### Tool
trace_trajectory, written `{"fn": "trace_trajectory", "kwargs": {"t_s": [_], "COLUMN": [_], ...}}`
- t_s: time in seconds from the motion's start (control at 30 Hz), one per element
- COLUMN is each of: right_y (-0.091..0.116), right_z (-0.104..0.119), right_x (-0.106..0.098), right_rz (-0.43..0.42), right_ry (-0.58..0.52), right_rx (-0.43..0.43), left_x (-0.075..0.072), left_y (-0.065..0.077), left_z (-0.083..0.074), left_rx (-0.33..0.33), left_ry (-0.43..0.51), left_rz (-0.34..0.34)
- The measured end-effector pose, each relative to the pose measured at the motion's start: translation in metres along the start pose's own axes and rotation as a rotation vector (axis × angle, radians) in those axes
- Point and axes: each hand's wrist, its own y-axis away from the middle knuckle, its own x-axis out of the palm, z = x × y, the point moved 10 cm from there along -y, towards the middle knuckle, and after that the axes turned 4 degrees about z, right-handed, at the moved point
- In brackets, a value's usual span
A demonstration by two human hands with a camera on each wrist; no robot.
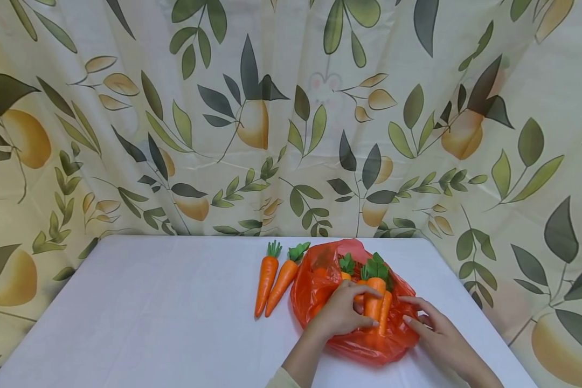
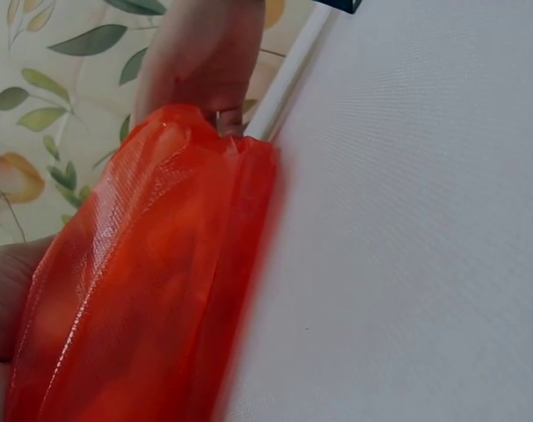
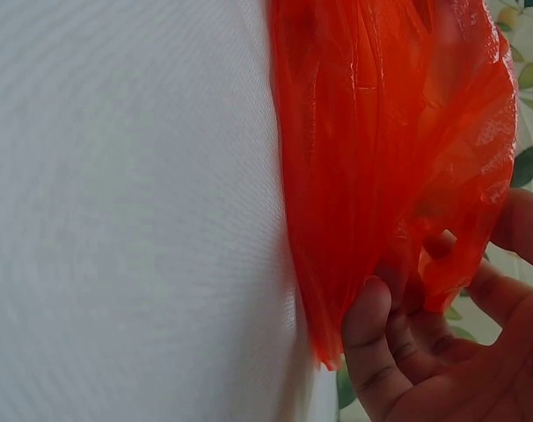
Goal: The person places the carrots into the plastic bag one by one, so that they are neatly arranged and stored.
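**Red plastic bag (image 1: 368, 349) open around orange carrots (image 1: 372, 308)**

You have the thin, glossy, crumpled bag on the white table (image 1: 174, 307), its mouth showing several carrots with leafy green tops. Just left of it, you see two loose carrots (image 1: 265, 283) side by side, green ends away from you, pointed tips toward you.

the person wears a left sleeve (image 1: 282, 379), of which only the end shows, at the bottom edge of the head view: plain, pale cream-beige cloth, finishing in a fairly straight edge partway along the left forearm (image 1: 307, 345). beyond that edge the forearm is bare and slim, tapering toward the hand. the right forearm (image 1: 475, 366) is bare for as far as it shows. the left fingers (image 1: 366, 290) and right fingers (image 1: 429, 309) are bare and slender; close up in the right wrist view, creases cross the joints, and the right thumb (image 3: 369, 338) has a rounded tip.
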Motion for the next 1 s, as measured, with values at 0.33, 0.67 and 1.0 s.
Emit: {"fn": "trace_trajectory", "kwargs": {"t_s": [0.33, 0.67, 1.0], "right_y": [0.0, -0.001, -0.003], "right_z": [0.002, -0.001, -0.004], "right_x": [0.001, 0.001, 0.001], "right_rz": [-0.009, -0.005, -0.006], "right_ry": [-0.005, -0.002, 0.012], "right_rx": [-0.012, 0.008, 0.039], "left_x": [-0.009, -0.027, -0.047], "left_y": [0.003, 0.006, 0.018], "left_z": [-0.007, -0.021, -0.028], "left_rx": [0.012, 0.063, 0.094], "left_ry": [0.006, -0.001, -0.003], "left_rz": [0.0, -0.006, -0.02]}}
